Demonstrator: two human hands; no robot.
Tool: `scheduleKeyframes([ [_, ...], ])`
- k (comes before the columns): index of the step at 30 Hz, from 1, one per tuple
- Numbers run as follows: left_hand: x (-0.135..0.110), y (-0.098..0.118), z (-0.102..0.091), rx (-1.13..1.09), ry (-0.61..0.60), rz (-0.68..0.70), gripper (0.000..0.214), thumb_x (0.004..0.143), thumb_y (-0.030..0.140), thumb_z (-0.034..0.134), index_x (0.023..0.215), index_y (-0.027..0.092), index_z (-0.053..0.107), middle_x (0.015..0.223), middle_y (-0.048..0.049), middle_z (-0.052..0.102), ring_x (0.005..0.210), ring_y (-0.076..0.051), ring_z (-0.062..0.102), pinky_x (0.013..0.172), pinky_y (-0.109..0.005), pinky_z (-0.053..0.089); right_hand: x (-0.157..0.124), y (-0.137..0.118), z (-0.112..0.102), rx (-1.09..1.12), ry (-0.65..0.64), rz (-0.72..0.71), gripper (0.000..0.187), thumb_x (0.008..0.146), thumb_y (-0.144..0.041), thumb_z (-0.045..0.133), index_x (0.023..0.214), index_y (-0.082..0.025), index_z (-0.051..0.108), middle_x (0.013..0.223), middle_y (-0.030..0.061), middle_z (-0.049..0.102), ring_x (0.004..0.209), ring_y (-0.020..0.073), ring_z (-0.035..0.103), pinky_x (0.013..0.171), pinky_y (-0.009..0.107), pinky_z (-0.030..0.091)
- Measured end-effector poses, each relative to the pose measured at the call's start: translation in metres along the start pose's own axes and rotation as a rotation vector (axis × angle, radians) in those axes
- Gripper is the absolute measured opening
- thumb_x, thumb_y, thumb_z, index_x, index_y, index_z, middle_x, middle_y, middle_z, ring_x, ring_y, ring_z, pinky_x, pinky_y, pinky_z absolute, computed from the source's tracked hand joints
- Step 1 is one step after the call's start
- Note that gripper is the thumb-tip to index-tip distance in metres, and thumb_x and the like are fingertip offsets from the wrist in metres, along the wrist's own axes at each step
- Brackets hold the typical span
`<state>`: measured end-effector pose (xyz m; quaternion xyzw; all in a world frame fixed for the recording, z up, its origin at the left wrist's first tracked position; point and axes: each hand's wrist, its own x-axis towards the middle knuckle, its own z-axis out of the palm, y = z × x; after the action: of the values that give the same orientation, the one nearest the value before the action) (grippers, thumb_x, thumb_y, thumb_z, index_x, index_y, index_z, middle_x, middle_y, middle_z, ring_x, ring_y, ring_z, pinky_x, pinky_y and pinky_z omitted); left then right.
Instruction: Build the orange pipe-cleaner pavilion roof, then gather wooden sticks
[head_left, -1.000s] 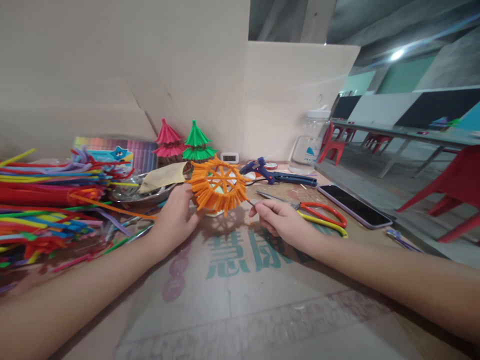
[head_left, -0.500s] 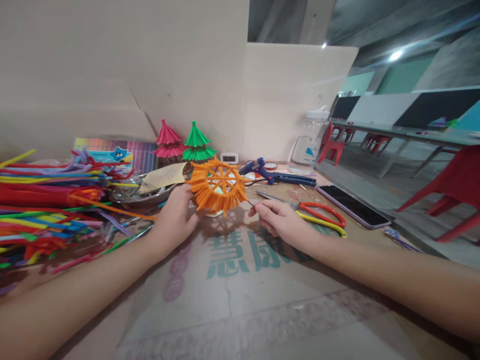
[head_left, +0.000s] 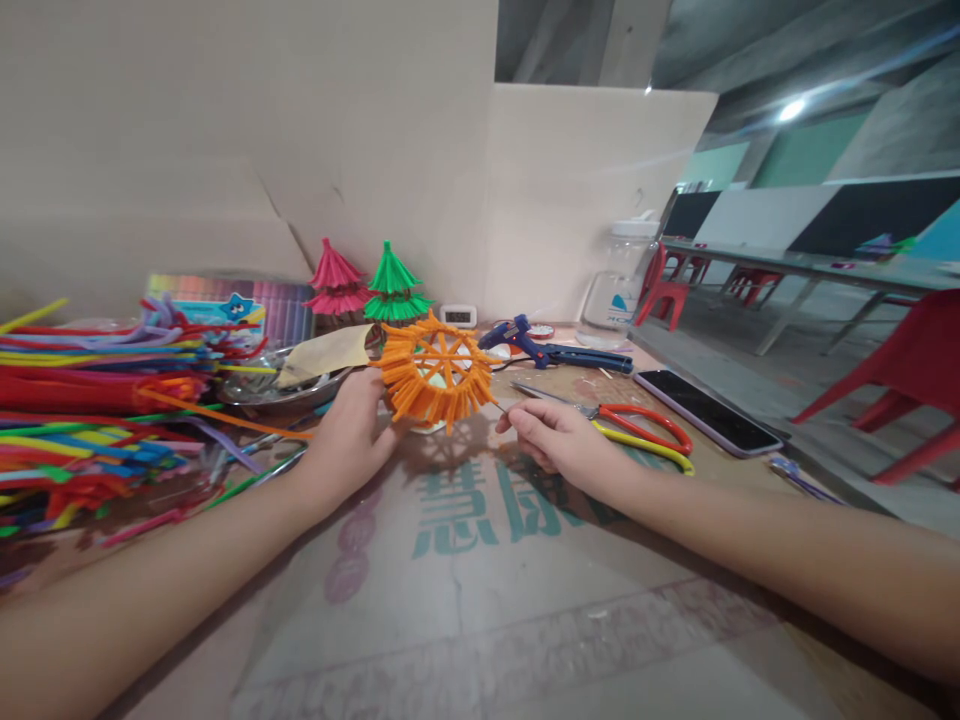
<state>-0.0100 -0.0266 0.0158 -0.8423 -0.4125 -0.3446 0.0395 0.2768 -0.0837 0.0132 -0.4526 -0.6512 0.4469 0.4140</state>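
Note:
An orange pipe-cleaner wheel (head_left: 442,362), with spokes inside and a fringe of short bristly pieces round its rim, is held up and tilted above the board. My left hand (head_left: 352,430) is closed on its left edge, thumb toward the front. To the right of the wheel, my right hand (head_left: 551,432) pinches a thin dark stick (head_left: 498,405) that points at the wheel's rim. Whether the stick touches the wheel I cannot tell. Behind my right hand lie scissors (head_left: 649,430) with red and yellow handles.
Pipe cleaners (head_left: 97,390) of many colours lie piled at left, beside a metal dish (head_left: 255,388). Pink (head_left: 335,282) and green (head_left: 396,285) pipe-cleaner trees stand behind. A glue gun (head_left: 517,340), water bottle (head_left: 616,285) and phone (head_left: 705,412) are at right.

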Motion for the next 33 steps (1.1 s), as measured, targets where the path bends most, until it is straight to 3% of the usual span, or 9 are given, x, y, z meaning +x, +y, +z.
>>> scheduleKeyframes([
  [33,0.0005,-0.0004,-0.0012,-0.015,-0.008,0.004,0.026,0.095,0.038,0.058,0.115,0.022,0.059,0.127,-0.0158,0.067,0.123,-0.036,0.063,0.107,-0.058,0.053,0.0003,0.0061,-0.0002,-0.034,0.006,-0.015,0.047,0.095,-0.064,0.056,0.097,-0.019,0.069,0.054,-0.0088,0.034,0.049,0.0112,0.032,0.048,0.027,0.024],
])
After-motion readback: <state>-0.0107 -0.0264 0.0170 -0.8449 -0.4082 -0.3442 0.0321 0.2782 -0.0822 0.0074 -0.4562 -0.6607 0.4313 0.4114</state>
